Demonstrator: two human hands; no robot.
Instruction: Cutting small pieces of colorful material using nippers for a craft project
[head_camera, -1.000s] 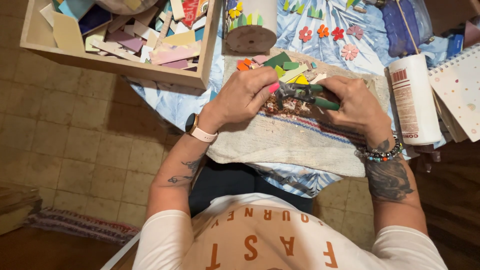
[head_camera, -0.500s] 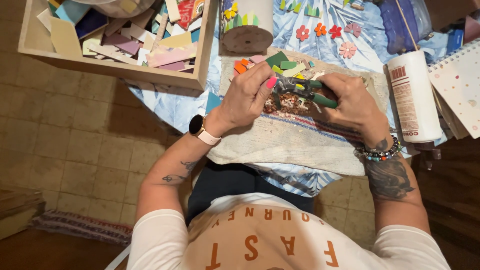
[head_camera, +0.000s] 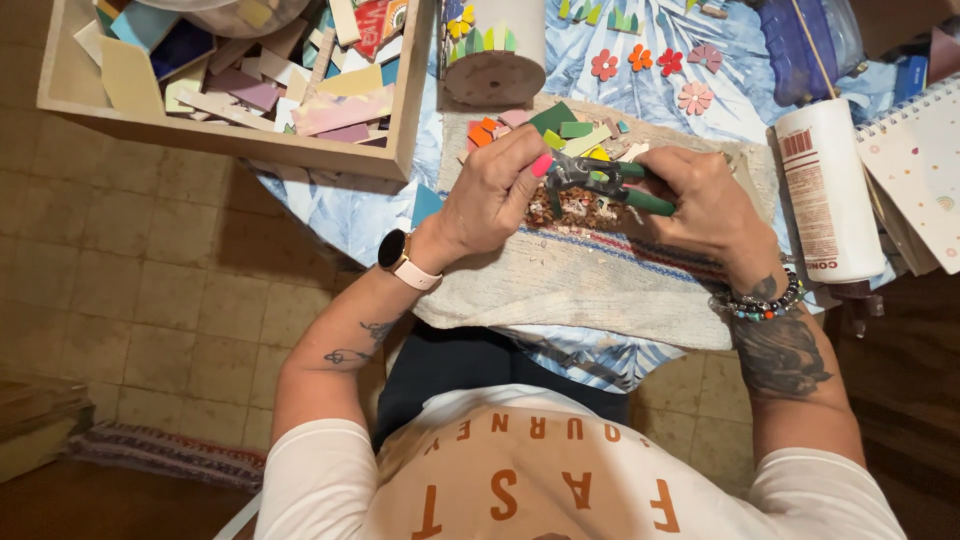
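1. The right hand (head_camera: 705, 205), right of the frame's centre, is closed around the green handles of the nippers (head_camera: 600, 180).
2. The left hand (head_camera: 495, 190), just left of centre, pinches with narrow fingers at the head of the nippers; the piece between them is too small to tell.
3. Below both hands lies a pale towel (head_camera: 590, 290), with small coloured tile pieces (head_camera: 560, 125) above them.
4. A wooden tray (head_camera: 230, 140) of tile scraps fills the upper left, and a white tube (head_camera: 825, 190) lies at the right.

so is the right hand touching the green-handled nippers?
Touching. The head view shows the right hand wrapped around the green handles of the nippers, no gap visible.
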